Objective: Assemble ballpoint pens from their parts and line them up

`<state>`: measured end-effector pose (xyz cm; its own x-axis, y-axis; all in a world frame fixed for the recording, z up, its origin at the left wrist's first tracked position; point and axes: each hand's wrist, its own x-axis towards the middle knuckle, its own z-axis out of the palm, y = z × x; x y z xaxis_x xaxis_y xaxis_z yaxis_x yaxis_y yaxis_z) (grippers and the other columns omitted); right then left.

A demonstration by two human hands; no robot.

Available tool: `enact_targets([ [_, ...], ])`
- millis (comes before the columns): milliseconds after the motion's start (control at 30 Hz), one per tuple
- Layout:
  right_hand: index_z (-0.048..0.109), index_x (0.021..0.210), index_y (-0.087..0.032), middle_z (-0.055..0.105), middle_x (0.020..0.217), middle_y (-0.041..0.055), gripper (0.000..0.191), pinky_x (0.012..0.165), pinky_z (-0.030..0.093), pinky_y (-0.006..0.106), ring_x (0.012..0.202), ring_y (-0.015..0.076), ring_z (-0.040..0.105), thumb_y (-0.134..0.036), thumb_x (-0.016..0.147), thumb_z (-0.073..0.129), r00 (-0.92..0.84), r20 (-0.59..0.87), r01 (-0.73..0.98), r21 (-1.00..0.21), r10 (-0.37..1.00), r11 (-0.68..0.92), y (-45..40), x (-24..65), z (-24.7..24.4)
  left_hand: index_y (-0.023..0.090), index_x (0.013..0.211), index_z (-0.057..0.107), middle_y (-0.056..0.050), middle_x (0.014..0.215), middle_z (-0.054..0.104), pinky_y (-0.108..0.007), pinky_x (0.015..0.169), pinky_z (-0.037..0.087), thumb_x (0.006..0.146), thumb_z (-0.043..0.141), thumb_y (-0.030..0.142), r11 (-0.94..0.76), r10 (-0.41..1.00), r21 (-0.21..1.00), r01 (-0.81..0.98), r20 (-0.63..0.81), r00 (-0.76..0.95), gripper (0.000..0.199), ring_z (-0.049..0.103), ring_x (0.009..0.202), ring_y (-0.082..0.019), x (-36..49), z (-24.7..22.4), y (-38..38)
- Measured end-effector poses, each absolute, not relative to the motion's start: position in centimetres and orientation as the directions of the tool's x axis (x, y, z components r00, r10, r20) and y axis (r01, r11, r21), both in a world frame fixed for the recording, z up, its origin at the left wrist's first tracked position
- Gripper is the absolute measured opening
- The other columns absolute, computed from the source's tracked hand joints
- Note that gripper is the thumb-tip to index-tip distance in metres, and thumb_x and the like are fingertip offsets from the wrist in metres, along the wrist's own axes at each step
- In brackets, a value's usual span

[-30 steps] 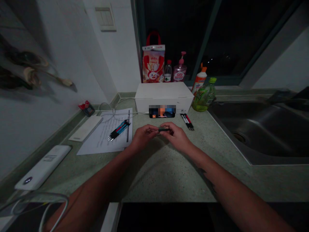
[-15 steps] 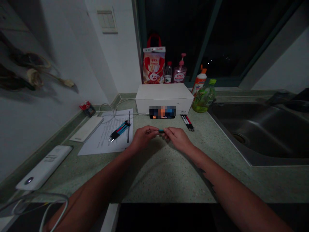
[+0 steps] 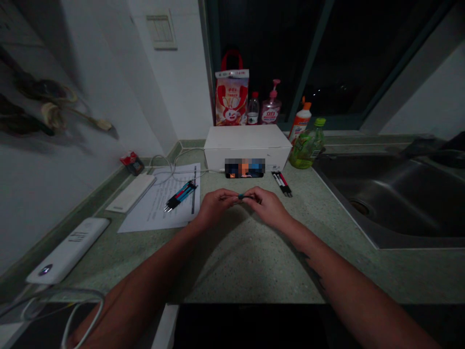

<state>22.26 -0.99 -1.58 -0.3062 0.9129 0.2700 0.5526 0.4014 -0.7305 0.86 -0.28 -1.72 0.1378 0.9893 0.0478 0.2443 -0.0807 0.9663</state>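
Observation:
My left hand (image 3: 213, 207) and my right hand (image 3: 271, 207) meet over the middle of the counter, fingers pinched. Between their fingertips is a slim pen (image 3: 240, 196) with teal and black parts, mostly covered by the fingers. Left of my hands, several blue, red and black pens (image 3: 180, 196) lie bunched on a printed sheet of paper (image 3: 145, 213). To the right, a few white, red and black pens (image 3: 282, 184) lie side by side on the counter. A phone (image 3: 244, 169) with a lit, blurred screen leans on a white box (image 3: 248, 138) behind my hands.
A white power bank (image 3: 69, 249) and a flat white case (image 3: 131, 193) lie on the left, with a pale cable (image 3: 162, 159) near the wall. Beyond the box stand a red-white bag (image 3: 232, 99) and bottles. A green bottle (image 3: 308, 148) borders the steel sink (image 3: 366, 228).
My right fingers have shifted slightly on the pen, and less of its teal part shows between the fingertips. The left hand stays nearly in place.

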Motion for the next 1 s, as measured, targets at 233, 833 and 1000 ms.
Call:
enact_targets([
  [233, 0.069, 0.075, -0.022, 0.070, 0.066, 0.0015, 0.046, 0.068, 0.044, 0.030, 0.065, 0.0182, 0.065, -0.042, 0.111, 0.047, -0.331, 0.177, 0.608, -0.712, 0.927, 0.353, -1.1, 22.3, -1.4, 0.017, 0.089, 0.080, -0.008, 0.085, 0.083, -0.032, 0.077, 0.060, 0.080, 0.082, 0.027, -0.081, 0.983, 0.969, 0.234, 0.039, 0.180, 0.013, 0.076, 0.079, -0.020, 1.0, -1.9, -0.6],
  [833, 0.076, 0.094, -0.023, 0.079, 0.096, 0.0069, 0.024, 0.073, 0.044, 0.032, 0.088, 0.0231, 0.070, -0.034, 0.107, 0.059, -0.322, 0.186, 0.761, -0.532, 0.928, 0.371, -0.6, 22.8, -1.6, 0.025, 0.083, 0.083, -0.005, 0.083, 0.080, -0.036, 0.080, 0.057, 0.081, 0.076, 0.028, -0.318, 0.930, 0.814, 0.486, 0.168, 0.328, 0.008, 0.072, 0.081, -0.025, 1.0, -2.9, -1.0],
  [1000, 0.077, 0.104, -0.022, 0.076, 0.105, 0.0068, 0.009, 0.074, 0.046, 0.031, 0.091, 0.0218, 0.070, -0.024, 0.099, 0.069, -0.333, 0.168, 0.823, -0.429, 0.928, 0.373, -0.3, 23.0, -2.4, 0.027, 0.080, 0.083, -0.005, 0.079, 0.077, -0.038, 0.084, 0.054, 0.079, 0.077, 0.023, -0.449, 0.867, 0.678, 0.582, 0.173, 0.468, 0.007, 0.067, 0.082, -0.026, 1.1, -2.7, -1.4],
])
